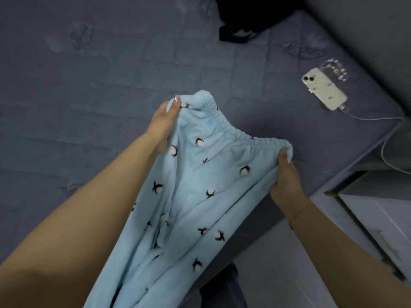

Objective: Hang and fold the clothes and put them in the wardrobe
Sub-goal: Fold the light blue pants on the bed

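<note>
Pyjama trousers [200, 185] in pale blue fleece, dotted with small dark-and-white motifs, hang in the middle of the view, stretched by their elastic waistband above the grey bed [89, 85]. The left hand [163, 123] pinches one end of the waistband at about 10 o'clock, thumb over the fabric; the right hand [287, 181] pinches the other end at about 3 o'clock, fingers curled round the gathered edge. The legs trail down towards 6 o'clock and out of the picture. At 2 o'clock a phone [323, 91] lies on the bed with its white cable [378, 118] running off the edge; a black bag [249, 16] sits at 12 o'clock.

This looks like the start of folding this garment: it is held up and squared at the waist, not yet folded. The next move probably calls for bringing the two waistband ends together so one leg lies over the other, or laying the trousers flat on the bed first, keeping the soft fleece smooth and clear of the phone.
</note>
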Demonstrator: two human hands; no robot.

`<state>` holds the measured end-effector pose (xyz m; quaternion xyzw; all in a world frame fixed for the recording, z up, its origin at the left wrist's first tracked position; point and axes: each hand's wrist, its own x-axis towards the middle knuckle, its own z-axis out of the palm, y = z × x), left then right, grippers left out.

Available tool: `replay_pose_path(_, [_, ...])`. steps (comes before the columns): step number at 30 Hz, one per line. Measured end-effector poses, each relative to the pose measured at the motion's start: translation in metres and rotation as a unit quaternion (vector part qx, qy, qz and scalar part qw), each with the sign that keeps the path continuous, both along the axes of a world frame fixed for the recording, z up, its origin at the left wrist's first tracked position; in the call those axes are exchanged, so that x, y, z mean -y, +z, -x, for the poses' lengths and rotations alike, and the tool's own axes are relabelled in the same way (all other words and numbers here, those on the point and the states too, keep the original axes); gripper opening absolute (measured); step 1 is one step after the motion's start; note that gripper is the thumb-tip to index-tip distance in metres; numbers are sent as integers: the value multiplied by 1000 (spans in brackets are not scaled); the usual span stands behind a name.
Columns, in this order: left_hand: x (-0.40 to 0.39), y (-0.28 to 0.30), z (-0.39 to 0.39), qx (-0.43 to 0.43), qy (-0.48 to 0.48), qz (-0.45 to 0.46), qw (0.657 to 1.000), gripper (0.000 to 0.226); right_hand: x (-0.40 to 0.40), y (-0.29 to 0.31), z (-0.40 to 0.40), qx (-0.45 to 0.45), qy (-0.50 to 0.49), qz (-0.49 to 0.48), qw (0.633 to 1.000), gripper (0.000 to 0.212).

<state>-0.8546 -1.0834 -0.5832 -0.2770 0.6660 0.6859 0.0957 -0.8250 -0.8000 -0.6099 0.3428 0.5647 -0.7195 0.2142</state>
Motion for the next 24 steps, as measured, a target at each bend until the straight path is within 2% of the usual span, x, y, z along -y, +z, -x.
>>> replay_pose_path(7, [-74,-6,118,8,11,-40,999,44,-81,-7,105,-54,-65,-39,996,51])
replay_pose_path(11, [-104,-30,145,25,-27,-13,999,40,-105,-28,132,-42,-31,-129,990,52])
replay_pose_path(15, [-103,-64,126,36,-94,39,994,37,-101,-52,123,-14,12,-192,981,46])
replay_pose_path(18, [-78,-70,88,81,-89,104,987,51,-92,-54,95,-94,46,-300,948,55])
replay_pose_path(20, [-57,-73,52,103,-104,117,982,49,-84,-51,72,-149,103,-363,914,65])
replay_pose_path(22, [-38,-73,7,127,-107,114,979,45,-71,-45,44,-146,154,-401,891,75])
replay_pose_path(24, [-20,-71,-40,142,-103,115,978,44,-51,-37,12,-159,196,-400,881,74])
